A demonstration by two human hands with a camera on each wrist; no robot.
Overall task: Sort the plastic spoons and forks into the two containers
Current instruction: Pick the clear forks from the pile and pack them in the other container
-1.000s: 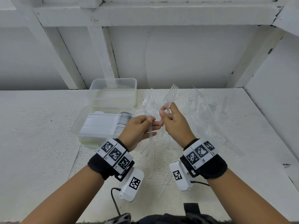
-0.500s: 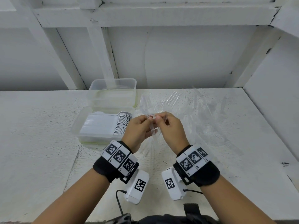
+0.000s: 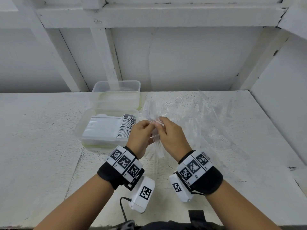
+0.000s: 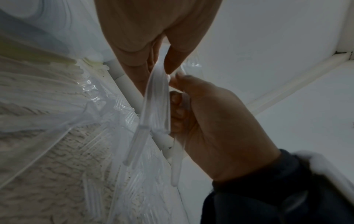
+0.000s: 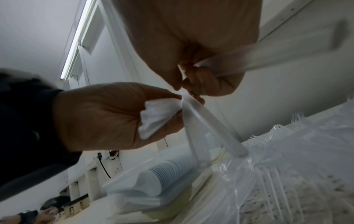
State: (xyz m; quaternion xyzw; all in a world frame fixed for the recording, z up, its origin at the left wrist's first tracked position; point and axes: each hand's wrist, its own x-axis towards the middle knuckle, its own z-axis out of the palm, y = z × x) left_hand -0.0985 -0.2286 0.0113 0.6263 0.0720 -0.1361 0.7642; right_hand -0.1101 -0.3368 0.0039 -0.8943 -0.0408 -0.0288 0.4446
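Both hands meet mid-frame in the head view: left hand (image 3: 141, 135) and right hand (image 3: 169, 135) pinch a bundle of clear forks (image 3: 156, 138), fingers curled, fingertips touching. Left palm also holds crumpled white tissue (image 5: 157, 118). Near container (image 3: 79, 130), just left, holds stacked white spoons (image 3: 109, 128); far container (image 3: 116, 92) touches it behind. Loose forks (image 3: 207, 117) spread right. Table (image 3: 33, 138) lies bare toward its left edge.
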